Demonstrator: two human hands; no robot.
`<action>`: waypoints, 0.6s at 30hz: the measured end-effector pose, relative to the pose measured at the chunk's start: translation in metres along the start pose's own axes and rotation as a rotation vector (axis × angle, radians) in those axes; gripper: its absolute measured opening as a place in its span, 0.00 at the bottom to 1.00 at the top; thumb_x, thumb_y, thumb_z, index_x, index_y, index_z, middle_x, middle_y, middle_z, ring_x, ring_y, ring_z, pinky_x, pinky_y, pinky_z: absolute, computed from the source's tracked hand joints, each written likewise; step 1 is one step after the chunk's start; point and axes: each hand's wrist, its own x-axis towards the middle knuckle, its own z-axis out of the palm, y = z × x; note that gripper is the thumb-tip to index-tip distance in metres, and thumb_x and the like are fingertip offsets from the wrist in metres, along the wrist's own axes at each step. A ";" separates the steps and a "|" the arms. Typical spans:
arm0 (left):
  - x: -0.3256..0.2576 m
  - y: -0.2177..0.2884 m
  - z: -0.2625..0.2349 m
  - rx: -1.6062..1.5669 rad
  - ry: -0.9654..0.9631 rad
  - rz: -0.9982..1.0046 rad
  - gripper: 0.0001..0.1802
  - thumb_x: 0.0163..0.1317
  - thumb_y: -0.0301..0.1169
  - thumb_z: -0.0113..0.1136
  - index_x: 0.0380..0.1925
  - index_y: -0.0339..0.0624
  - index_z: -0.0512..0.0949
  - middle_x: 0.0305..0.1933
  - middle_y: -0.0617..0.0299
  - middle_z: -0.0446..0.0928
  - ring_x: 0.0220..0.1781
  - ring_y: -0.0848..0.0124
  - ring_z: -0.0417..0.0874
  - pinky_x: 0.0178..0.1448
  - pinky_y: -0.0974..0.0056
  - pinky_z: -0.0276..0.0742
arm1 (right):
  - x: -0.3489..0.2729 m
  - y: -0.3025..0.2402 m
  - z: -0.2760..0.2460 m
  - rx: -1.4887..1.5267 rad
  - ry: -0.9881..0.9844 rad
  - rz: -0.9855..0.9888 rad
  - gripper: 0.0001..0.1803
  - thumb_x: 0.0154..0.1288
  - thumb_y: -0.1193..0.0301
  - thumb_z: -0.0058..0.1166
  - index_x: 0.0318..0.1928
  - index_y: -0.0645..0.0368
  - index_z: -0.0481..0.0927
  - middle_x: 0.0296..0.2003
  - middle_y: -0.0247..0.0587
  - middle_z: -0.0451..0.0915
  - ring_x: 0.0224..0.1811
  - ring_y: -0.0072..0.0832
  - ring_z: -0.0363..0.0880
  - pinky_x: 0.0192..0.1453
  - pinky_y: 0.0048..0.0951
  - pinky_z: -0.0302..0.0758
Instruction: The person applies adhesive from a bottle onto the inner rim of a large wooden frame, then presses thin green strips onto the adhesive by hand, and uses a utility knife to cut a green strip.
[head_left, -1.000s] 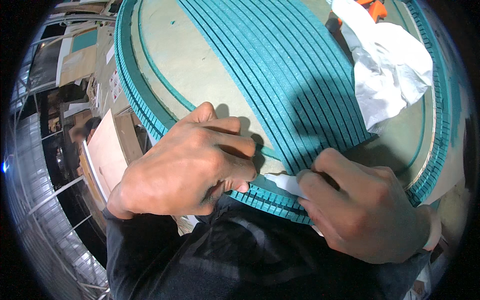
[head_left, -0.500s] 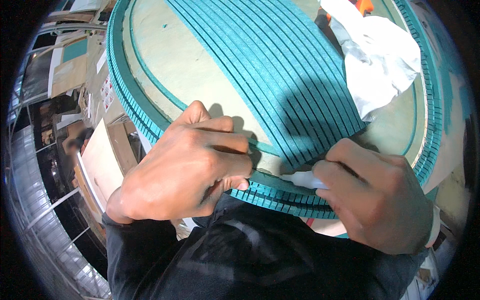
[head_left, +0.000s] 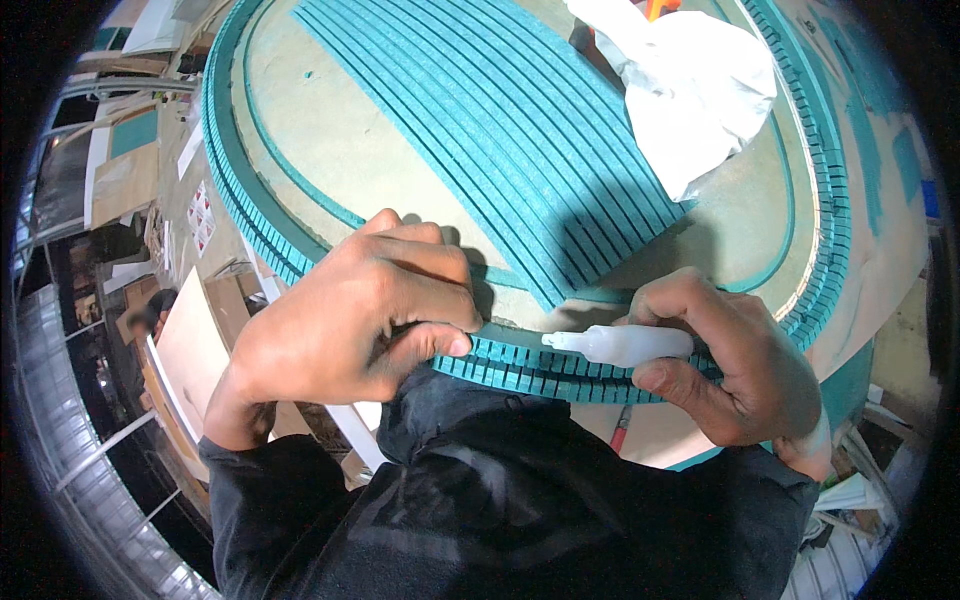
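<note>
A round, pale board (head_left: 335, 130) lies before me, rimmed by a teal strip (head_left: 520, 380) cut with many small slots. At the near left of that rim, my left hand (head_left: 345, 310) is closed, its thumb and curled fingers pinching the strip; the fingertips are partly hidden. My right hand (head_left: 740, 360) grips a small white squeeze bottle (head_left: 640, 345) lying nearly level, its narrow nozzle pointing left just above the near rim. Beyond the hands, a teal panel of long parallel slats (head_left: 480, 130) crosses the board.
A crumpled white plastic bag (head_left: 700, 90) rests on the board at the far right, with an orange object (head_left: 660, 8) beside it. Below the near rim shows a red-handled tool (head_left: 620, 435). Wooden sheets (head_left: 195, 330) stand to the left.
My right hand has turned the bottle from pointing down at the rim to nearly level, showing more of it. The left hand keeps its pinch. The whole view has shifted slightly.
</note>
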 end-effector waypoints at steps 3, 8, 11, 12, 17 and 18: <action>-0.002 0.002 -0.003 0.026 -0.034 0.016 0.11 0.54 0.31 0.73 0.36 0.38 0.89 0.38 0.59 0.83 0.43 0.58 0.78 0.50 0.53 0.67 | 0.000 0.000 -0.001 -0.060 -0.026 -0.116 0.17 0.75 0.66 0.62 0.52 0.64 0.71 0.35 0.52 0.83 0.35 0.46 0.88 0.39 0.42 0.81; 0.000 0.011 -0.001 0.035 -0.035 0.030 0.11 0.56 0.29 0.71 0.39 0.37 0.88 0.42 0.57 0.84 0.46 0.56 0.80 0.53 0.52 0.70 | -0.003 -0.006 -0.004 -0.113 -0.031 -0.094 0.17 0.74 0.67 0.62 0.52 0.64 0.71 0.36 0.53 0.84 0.36 0.50 0.87 0.39 0.44 0.80; 0.002 0.013 0.012 -0.091 0.001 0.047 0.12 0.59 0.28 0.70 0.42 0.36 0.88 0.43 0.56 0.84 0.49 0.54 0.82 0.56 0.51 0.72 | -0.002 -0.004 -0.004 -0.092 -0.019 -0.107 0.16 0.75 0.68 0.61 0.52 0.64 0.71 0.36 0.53 0.83 0.35 0.50 0.87 0.40 0.44 0.79; 0.004 0.015 0.016 -0.164 0.027 0.053 0.12 0.60 0.28 0.69 0.44 0.36 0.87 0.43 0.55 0.84 0.50 0.53 0.83 0.57 0.50 0.73 | -0.001 -0.006 -0.004 -0.097 -0.018 -0.102 0.16 0.75 0.68 0.61 0.52 0.64 0.71 0.36 0.53 0.83 0.35 0.50 0.87 0.40 0.44 0.79; 0.014 0.026 0.030 -0.195 0.034 -0.038 0.10 0.62 0.27 0.69 0.42 0.36 0.89 0.41 0.53 0.84 0.42 0.56 0.84 0.45 0.56 0.78 | -0.004 -0.013 -0.006 -0.029 -0.011 0.007 0.14 0.77 0.67 0.59 0.52 0.63 0.72 0.36 0.54 0.83 0.35 0.51 0.85 0.42 0.43 0.78; 0.013 0.028 0.034 -0.180 0.073 -0.040 0.10 0.61 0.25 0.69 0.43 0.37 0.89 0.39 0.53 0.83 0.40 0.57 0.84 0.44 0.56 0.78 | -0.005 -0.013 -0.007 -0.031 -0.006 0.008 0.14 0.77 0.67 0.59 0.52 0.63 0.72 0.36 0.54 0.83 0.35 0.51 0.85 0.42 0.43 0.78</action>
